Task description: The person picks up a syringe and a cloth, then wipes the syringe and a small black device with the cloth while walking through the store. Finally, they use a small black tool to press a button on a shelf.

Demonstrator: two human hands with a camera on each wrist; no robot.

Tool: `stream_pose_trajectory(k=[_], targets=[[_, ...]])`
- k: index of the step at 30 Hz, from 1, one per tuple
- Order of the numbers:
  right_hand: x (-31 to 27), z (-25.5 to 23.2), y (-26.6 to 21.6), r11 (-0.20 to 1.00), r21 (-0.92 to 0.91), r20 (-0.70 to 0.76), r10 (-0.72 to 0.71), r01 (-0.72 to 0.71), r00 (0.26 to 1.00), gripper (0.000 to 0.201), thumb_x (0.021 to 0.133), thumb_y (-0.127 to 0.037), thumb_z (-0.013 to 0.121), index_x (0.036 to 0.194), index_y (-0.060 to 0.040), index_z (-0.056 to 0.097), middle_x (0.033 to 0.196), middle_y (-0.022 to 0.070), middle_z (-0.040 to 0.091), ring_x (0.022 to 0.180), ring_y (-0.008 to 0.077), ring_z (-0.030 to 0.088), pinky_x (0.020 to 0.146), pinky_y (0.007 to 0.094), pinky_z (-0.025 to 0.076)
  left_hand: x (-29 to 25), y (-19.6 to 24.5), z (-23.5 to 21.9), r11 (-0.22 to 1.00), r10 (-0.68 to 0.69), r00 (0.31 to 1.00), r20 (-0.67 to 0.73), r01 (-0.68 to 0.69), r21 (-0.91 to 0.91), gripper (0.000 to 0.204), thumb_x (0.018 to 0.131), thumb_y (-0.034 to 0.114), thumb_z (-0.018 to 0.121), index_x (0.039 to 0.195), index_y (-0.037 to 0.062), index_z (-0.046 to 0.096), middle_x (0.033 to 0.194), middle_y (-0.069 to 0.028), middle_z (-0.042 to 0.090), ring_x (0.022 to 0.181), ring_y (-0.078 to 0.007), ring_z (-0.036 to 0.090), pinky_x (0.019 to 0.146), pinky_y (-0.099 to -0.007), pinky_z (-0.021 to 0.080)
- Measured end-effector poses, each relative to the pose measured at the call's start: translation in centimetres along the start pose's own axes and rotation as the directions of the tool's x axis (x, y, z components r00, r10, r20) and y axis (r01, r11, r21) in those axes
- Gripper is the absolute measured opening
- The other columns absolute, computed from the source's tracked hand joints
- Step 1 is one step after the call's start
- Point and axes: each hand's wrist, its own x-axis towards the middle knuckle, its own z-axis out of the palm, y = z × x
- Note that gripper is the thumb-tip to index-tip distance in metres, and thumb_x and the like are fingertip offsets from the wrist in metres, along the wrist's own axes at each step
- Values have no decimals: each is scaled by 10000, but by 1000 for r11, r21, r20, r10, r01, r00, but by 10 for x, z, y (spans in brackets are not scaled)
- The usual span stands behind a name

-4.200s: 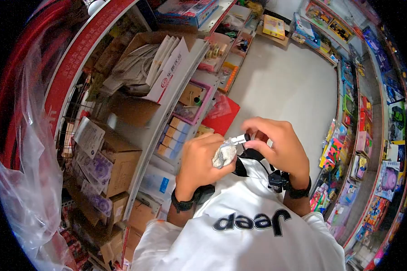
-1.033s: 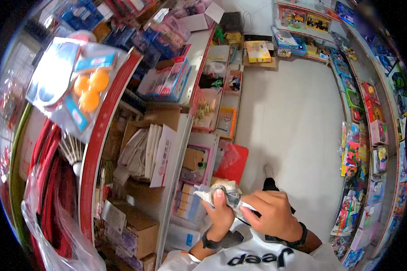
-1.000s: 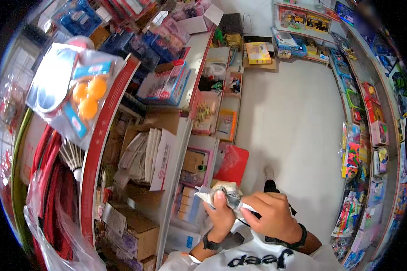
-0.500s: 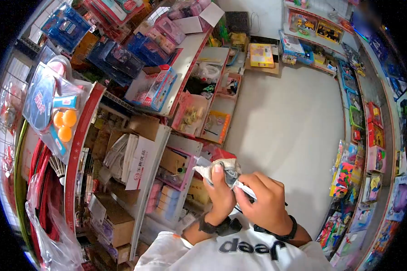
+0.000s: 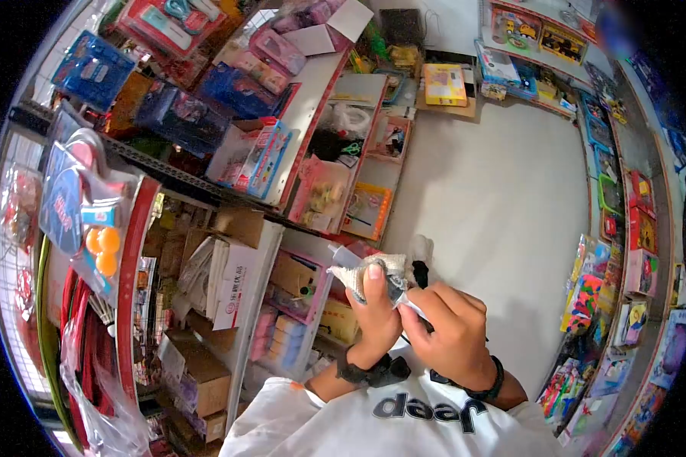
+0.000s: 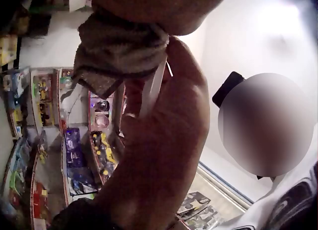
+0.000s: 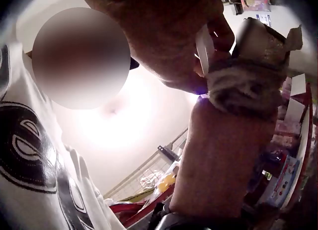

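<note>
In the head view my left hand [image 5: 375, 320] grips a bunched knitted cloth [image 5: 348, 279], cream and grey, with the thumb laid over its front. A piece of clear plastic [image 5: 349, 257] sticks out at the cloth's upper left. Right beside it, my right hand [image 5: 451, 329] pinches a narrow white strip [image 5: 411, 306] at the cloth's lower right. The left wrist view shows the white strip [image 6: 154, 88] running from the grey cloth [image 6: 117, 53] into my right fingers. From the right wrist view, the cloth [image 7: 243, 88] lies in my left grip.
Shelves with boxes and a carton of papers [image 5: 232, 286] line the left side. Bagged table tennis bats [image 5: 72, 198] hang at far left. Packaged toys [image 5: 587, 286] fill the right shelves. Pale floor [image 5: 503, 198] runs between, with a foot [image 5: 421, 250] beyond the hands.
Since 4.2 s ago my left hand has turned, bringing its thumb over the cloth. Over the last second the head view has shifted, and both hands keep their hold on cloth and strip.
</note>
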Motion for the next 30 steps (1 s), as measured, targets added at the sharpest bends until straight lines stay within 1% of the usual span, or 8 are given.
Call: stream_pose_trajectory(k=[3, 8, 13, 18, 21, 26, 29, 30], targets=[[14, -2, 7, 999, -40, -39, 30, -31, 999, 173, 655, 3, 691, 800, -32, 605, 679, 82, 572, 555, 258, 571, 503, 338, 458, 20, 0, 20, 989, 61, 998, -30, -64, -134, 368, 946, 316, 438, 798, 3, 563, 704, -22, 572, 606, -91, 506, 534, -265, 407], [54, 2, 22, 994, -111, -117, 11, -24, 993, 175, 653, 6, 695, 799, -30, 605, 679, 84, 579, 558, 257, 578, 505, 333, 461, 63, 2, 34, 987, 54, 997, 54, -45, -156, 370, 947, 329, 440, 820, 4, 564, 701, -20, 566, 607, -93, 512, 540, -257, 414], [107, 12, 31, 986, -158, -21, -61, 57, 998, 192, 641, 12, 702, 802, -28, 604, 678, 90, 582, 560, 264, 577, 507, 332, 460, 118, 5, 33, 975, 70, 985, 159, -34, -220, 477, 948, 477, 344, 911, 47, 545, 807, -38, 569, 711, -126, 518, 659, -271, 429], [158, 33, 42, 976, -165, 121, -124, 143, 985, 189, 631, 13, 704, 784, -26, 601, 668, 93, 573, 537, 262, 558, 489, 336, 444, 175, -4, 27, 910, 150, 973, 178, -65, -410, 461, 921, 424, 395, 820, 0, 543, 699, -26, 526, 599, -97, 466, 519, -244, 361], [182, 48, 45, 978, -180, 174, -71, 102, 982, 186, 627, 17, 704, 774, -28, 599, 657, 97, 560, 529, 261, 549, 480, 338, 432, 201, 1, 20, 953, 97, 960, 262, -13, -304, 561, 886, 552, 308, 768, 38, 500, 741, -69, 512, 666, -163, 448, 632, -297, 361], [200, 81, 51, 980, -180, 105, -72, 90, 992, 202, 630, 32, 703, 797, -24, 604, 655, 95, 553, 533, 265, 554, 484, 323, 434, 230, 2, 8, 965, 91, 992, 91, -65, -254, 540, 920, 477, 283, 746, 23, 518, 761, -98, 529, 683, -190, 470, 685, -319, 394], [209, 94, 54, 988, -135, 113, -66, 81, 991, 252, 637, 22, 708, 859, -20, 597, 696, 102, 559, 569, 265, 563, 506, 316, 444, 246, 3, 2, 897, 254, 965, 65, -210, -388, 433, 909, 395, 406, 819, -3, 549, 706, -27, 528, 591, -90, 459, 517, -235, 357], [211, 95, 56, 991, -111, 142, -58, 74, 988, 292, 638, 14, 712, 900, -19, 589, 738, 109, 566, 608, 267, 571, 530, 316, 453, 251, 1, 0, 894, 224, 973, 61, -180, -411, 412, 911, 379, 422, 819, -1, 551, 707, -27, 531, 595, -89, 466, 518, -236, 362]])
